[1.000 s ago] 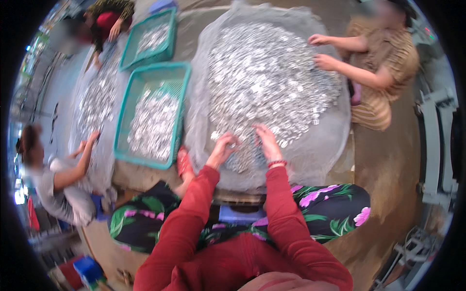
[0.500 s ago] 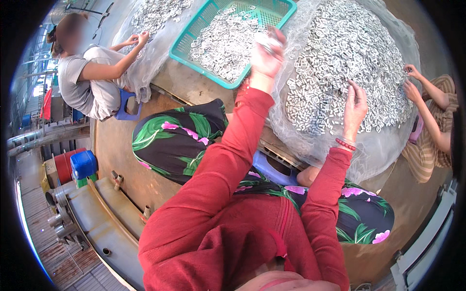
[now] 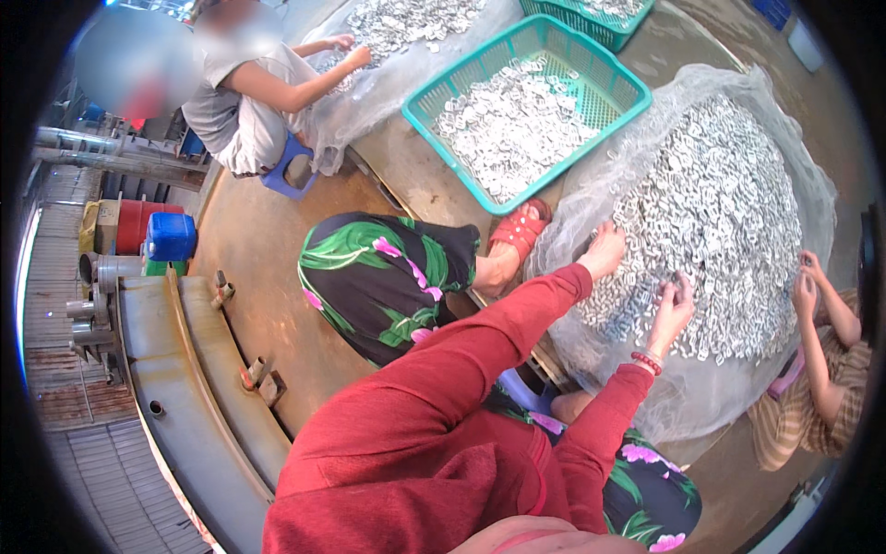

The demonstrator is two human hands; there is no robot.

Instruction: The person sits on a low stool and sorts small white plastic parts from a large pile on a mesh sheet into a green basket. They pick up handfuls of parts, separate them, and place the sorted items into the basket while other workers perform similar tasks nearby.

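A wide heap of small grey metal buckle-like pieces (image 3: 729,222) lies on a sheer white net sheet (image 3: 577,226). My left hand (image 3: 604,252) is at the heap's left edge, fingers stretched toward the pieces; nothing shows in it. Over the near part of the heap is my right hand (image 3: 674,309), with a red bead bracelet at its wrist. Its fingers are curled together, and what they hold is too small to make out. Beyond my left hand sits a green plastic basket (image 3: 480,198) partly filled with similar loose pieces (image 3: 517,125).
A co-worker's hands (image 3: 806,282) are at the heap's right edge. Another person (image 3: 249,92) sits on a blue stool (image 3: 291,175) at far left, handling a second heap (image 3: 411,23). Another green basket (image 3: 604,32) stands behind the first. A metal frame (image 3: 203,369) lies at left.
My left hand has come back from above the green basket to the heap's edge. My right hand stays curled over the heap. The whole view has shifted, showing the second basket.
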